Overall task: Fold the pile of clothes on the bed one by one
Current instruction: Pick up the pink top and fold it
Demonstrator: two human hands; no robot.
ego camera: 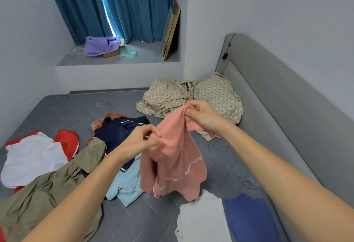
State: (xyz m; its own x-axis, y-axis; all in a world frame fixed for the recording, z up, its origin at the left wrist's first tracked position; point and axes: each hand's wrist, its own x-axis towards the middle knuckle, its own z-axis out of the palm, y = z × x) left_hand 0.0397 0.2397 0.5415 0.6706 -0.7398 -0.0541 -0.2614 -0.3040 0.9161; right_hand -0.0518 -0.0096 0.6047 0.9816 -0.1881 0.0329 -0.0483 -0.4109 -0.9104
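Bed (63, 107) held loose pile at 9 o'clock: one white-and-red top (32, 157), one olive garment (47, 188), one navy garment (116, 132), one pale blue piece (128, 182). Left hand (141, 140) pinched pink top (176, 165); right hand (203, 115) gripped its bunched edge, top hanging at center. White print unreadable. Two folded pieces at 5 o'clock: white (203, 220), blue (251, 220), both cut off.

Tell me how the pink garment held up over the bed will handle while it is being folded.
Probably floppy: the pink garment hangs limp and bunched from the left hand and right hand. Likely light, since finger pinches hold it. It should drape flat on the mattress, not hold shape.
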